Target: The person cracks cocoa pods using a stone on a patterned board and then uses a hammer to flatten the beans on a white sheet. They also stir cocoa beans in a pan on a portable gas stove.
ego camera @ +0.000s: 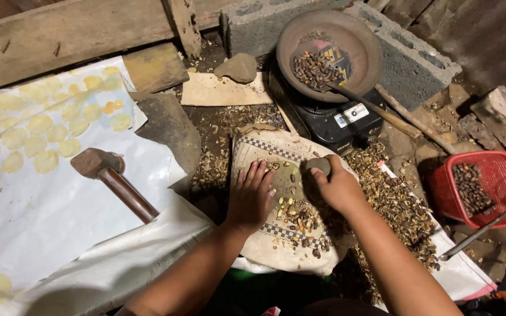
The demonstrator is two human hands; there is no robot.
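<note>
- The right hand (pixel 338 187) has its grip closed around a small grey stone (pixel 318 165), held just above the checkered cloth (pixel 265 246).
- The left hand (pixel 252 196) lies flat, fingers spread wide, holding nothing, its fingertips touching the seeds (pixel 300 213) on the cloth.
- The seeds lie between the two hands, just below the stone.
- The right palm hides the lower part of the stone.
</note>
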